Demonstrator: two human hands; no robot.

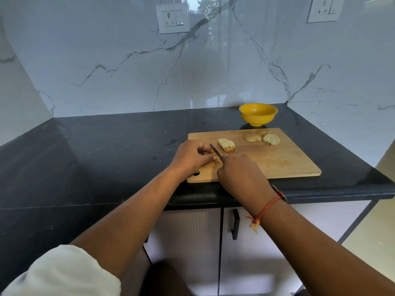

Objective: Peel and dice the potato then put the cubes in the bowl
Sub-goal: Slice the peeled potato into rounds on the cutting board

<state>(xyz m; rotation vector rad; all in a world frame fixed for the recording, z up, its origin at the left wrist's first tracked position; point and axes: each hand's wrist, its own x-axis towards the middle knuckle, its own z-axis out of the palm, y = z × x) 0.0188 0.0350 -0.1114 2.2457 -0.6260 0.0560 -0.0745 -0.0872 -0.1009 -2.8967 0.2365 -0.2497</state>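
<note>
Soft daylight, window glare on the glossy marble wall (213,50), wide-angle bending at edges, mild softness

The knife (215,151) shows only its blade; the handle is buried in the right hand (241,174) that grips it. The left hand (192,155) curls over a potato piece (215,159), and only a pale sliver shows beside the blade. The left wrist half covers the hanging hole (196,173) at the near left corner of the cutting board (277,159). The pale lumps (261,137) at the board's far right are too small to read, possibly skin-side slices. The bowl (257,116) hides its floor behind its near wall. The right wall socket (324,8) is cut by the top edge, the sleeve (62,272) by the bottom left.
</note>
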